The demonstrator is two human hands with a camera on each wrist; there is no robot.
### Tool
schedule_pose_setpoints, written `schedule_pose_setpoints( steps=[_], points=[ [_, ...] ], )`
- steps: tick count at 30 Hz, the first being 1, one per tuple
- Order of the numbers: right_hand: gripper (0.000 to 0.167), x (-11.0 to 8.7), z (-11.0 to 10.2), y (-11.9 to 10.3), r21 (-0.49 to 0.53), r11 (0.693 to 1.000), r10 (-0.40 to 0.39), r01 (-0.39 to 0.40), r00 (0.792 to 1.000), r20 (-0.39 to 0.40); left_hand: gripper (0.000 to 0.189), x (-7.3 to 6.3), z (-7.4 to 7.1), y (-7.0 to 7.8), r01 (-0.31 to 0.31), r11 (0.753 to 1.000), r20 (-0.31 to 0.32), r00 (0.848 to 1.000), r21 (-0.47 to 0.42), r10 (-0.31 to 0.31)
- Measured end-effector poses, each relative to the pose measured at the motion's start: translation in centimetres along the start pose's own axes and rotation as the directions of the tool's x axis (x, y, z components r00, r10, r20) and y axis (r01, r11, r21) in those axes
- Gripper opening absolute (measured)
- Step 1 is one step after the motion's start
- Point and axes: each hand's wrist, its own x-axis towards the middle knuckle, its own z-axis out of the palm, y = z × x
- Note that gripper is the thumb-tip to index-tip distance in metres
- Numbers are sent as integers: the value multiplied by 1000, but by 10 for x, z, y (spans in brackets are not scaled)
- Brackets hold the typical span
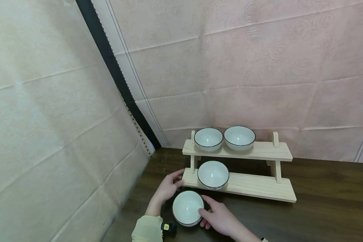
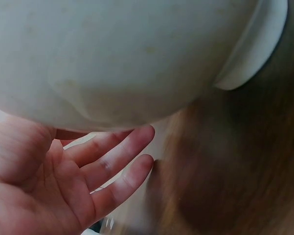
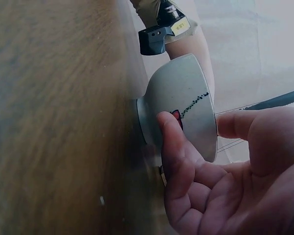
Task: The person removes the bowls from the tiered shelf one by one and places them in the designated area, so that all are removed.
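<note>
A white bowl with a dark rim (image 1: 187,207) is at the front of the rack, its mouth facing up. My right hand (image 1: 219,216) pinches its right side, thumb at the rim and fingers against the outer wall. The right wrist view shows a red and green pattern on that bowl (image 3: 186,83); whether its foot touches the table I cannot tell. My left hand (image 1: 167,188) is at the left end of the rack's lower board (image 1: 254,185), its fingers loosely extended. In the left wrist view, the bowl's underside (image 2: 112,63) partly covers the left fingers.
The two-tier wooden rack holds two bowls on its upper board (image 1: 269,150), at the left and middle. Another bowl (image 1: 213,174) sits at the left of the lower board. Pale cloth (image 1: 260,67) hangs behind the dark wooden table (image 1: 329,201) and along its left side.
</note>
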Motion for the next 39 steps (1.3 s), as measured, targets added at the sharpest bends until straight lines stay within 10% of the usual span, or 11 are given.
schedule_pose_setpoints(
  steps=[39],
  points=[
    [63, -13, -27, -22, -242, 969, -64, 58, 998, -15, 48, -3, 1, 5, -17, 999, -3, 1000, 28, 17]
  ],
)
